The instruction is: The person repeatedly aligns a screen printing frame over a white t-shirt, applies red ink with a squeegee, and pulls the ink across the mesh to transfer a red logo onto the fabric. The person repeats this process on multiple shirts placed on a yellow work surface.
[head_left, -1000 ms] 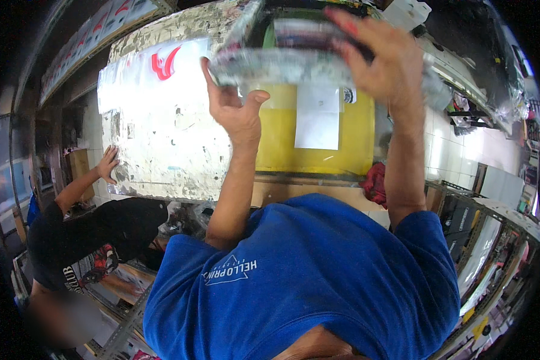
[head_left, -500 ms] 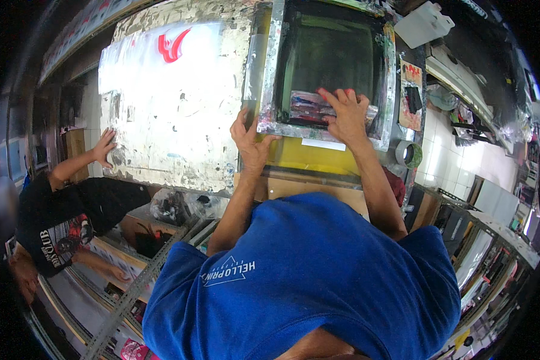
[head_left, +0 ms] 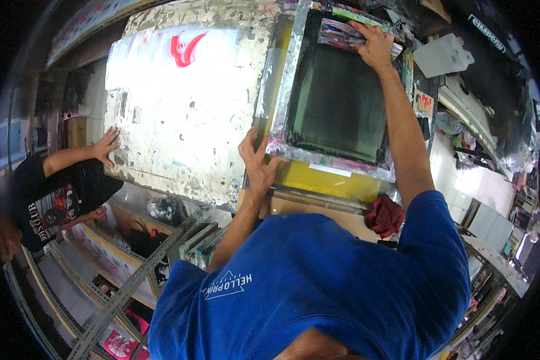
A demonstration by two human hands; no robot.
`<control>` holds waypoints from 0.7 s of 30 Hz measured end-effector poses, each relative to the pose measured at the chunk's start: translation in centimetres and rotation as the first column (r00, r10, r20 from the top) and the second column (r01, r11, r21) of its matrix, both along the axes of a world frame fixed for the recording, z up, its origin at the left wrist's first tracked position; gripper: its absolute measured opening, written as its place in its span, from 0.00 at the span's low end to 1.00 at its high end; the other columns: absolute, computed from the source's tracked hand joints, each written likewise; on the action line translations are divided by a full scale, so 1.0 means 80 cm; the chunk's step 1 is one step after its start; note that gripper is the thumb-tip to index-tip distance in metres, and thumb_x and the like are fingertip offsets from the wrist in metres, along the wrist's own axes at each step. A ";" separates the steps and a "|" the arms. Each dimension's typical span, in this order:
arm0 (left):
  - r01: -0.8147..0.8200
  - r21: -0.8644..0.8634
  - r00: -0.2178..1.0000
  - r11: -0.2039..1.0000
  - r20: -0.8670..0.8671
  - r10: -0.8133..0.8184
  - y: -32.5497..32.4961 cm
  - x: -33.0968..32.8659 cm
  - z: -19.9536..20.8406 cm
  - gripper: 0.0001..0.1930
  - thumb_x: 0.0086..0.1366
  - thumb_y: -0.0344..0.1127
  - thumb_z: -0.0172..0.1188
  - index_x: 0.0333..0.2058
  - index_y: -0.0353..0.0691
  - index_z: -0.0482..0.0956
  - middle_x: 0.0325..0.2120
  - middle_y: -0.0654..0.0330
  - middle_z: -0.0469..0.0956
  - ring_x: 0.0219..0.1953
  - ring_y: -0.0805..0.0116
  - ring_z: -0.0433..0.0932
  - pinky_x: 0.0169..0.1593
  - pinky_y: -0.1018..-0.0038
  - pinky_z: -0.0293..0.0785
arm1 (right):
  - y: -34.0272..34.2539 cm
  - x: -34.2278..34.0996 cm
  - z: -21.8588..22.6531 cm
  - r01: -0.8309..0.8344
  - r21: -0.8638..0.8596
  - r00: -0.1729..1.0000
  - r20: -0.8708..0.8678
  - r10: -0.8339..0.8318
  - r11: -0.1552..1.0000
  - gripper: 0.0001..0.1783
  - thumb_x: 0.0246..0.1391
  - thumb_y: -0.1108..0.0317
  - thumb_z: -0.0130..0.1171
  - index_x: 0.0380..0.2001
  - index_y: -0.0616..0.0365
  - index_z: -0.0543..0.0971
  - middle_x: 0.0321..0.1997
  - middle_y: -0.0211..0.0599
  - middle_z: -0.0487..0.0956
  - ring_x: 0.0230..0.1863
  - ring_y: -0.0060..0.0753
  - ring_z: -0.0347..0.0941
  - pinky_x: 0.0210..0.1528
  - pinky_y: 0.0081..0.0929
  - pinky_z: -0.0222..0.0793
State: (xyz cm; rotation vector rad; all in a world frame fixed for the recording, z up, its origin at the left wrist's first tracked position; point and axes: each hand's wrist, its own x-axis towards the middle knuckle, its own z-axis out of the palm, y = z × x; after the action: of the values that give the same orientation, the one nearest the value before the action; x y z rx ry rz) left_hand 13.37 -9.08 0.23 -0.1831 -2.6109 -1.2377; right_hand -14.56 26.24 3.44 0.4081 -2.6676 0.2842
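Clamping fingers on 1 squeegee [head_left: 341, 35] is the right hand [head_left: 375, 48]; the left hand [head_left: 258, 165] (fingers apart) sits by the silkscreen frame [head_left: 290, 78].

The mesh [head_left: 339, 99] is blackish green, its frame [head_left: 289, 78] speckled multicolour.

Rough, paint-crusted frame [head_left: 287, 90], matt cloth rag [head_left: 384, 216], smooth translucent plastic jug [head_left: 443, 55]

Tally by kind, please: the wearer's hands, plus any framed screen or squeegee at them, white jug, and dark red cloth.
Wearer's own: 2 (left hand, right hand)
Framed screen: 1
Squeegee: 1
White jug: 1
Dark red cloth: 1
Total: 6
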 end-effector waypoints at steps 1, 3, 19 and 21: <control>-0.002 0.017 1.000 1.000 -0.015 0.003 0.000 0.001 -0.001 0.38 0.45 0.41 0.78 0.56 0.35 0.77 0.65 0.44 0.60 0.63 0.46 0.58 0.63 0.55 0.59 | 0.001 -0.016 0.003 0.003 -0.002 1.000 -0.006 -0.003 1.000 0.34 0.45 0.62 0.67 0.59 0.33 0.75 0.50 0.29 0.80 0.53 0.42 0.71 0.54 0.50 0.56; -0.012 0.033 1.000 0.999 0.004 0.012 0.000 0.002 0.000 0.38 0.46 0.43 0.77 0.56 0.34 0.76 0.64 0.44 0.60 0.63 0.46 0.58 0.64 0.55 0.58 | 0.007 -0.042 0.009 0.016 -0.007 1.000 -0.014 -0.016 1.000 0.33 0.46 0.64 0.67 0.59 0.35 0.77 0.49 0.31 0.80 0.52 0.42 0.71 0.55 0.47 0.56; -0.108 0.220 0.987 0.970 -0.093 0.131 0.022 -0.004 0.029 0.29 0.46 0.26 0.70 0.51 0.31 0.78 0.44 0.53 0.79 0.51 0.55 0.70 0.57 0.62 0.62 | -0.028 0.169 0.110 0.191 -0.591 0.909 0.408 0.086 0.784 0.35 0.44 0.71 0.67 0.60 0.38 0.76 0.56 0.47 0.79 0.55 0.50 0.77 0.57 0.34 0.70; -0.115 0.255 0.975 0.960 -0.158 0.159 0.032 -0.017 0.064 0.22 0.46 0.21 0.67 0.44 0.29 0.79 0.39 0.55 0.78 0.47 0.59 0.72 0.54 0.66 0.66 | -0.057 0.236 0.161 0.231 -0.455 0.900 0.435 -0.012 0.860 0.35 0.44 0.70 0.66 0.60 0.37 0.76 0.54 0.47 0.80 0.54 0.51 0.77 0.56 0.36 0.71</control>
State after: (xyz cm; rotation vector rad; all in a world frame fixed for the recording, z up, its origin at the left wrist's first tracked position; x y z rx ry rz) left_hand 12.00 -6.55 5.32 -0.0610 -2.2566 -1.4088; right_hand 4.29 21.71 16.33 -0.0012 -2.8574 1.1055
